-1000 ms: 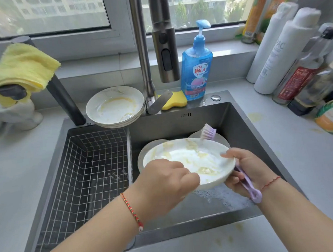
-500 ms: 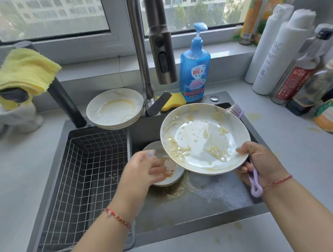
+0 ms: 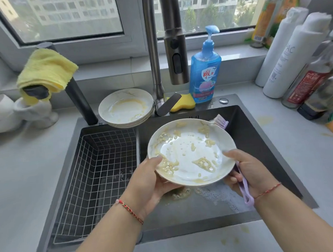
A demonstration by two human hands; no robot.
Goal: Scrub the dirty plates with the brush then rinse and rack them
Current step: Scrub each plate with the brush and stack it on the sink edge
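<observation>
Over the sink, both hands are gripping the plate; right hand is also pinching the brush beneath, bristles pointing away.

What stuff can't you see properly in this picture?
- Head view: the middle of the purple brush is hidden behind the dirty plate and the right hand.
- The left hand has its fingers under the plate, out of sight.
- The bottles at right are cut off by the edge.
- The sink floor under the plate is hidden.

Glossy ceramic plate, matt metal sink, wire rack.
</observation>
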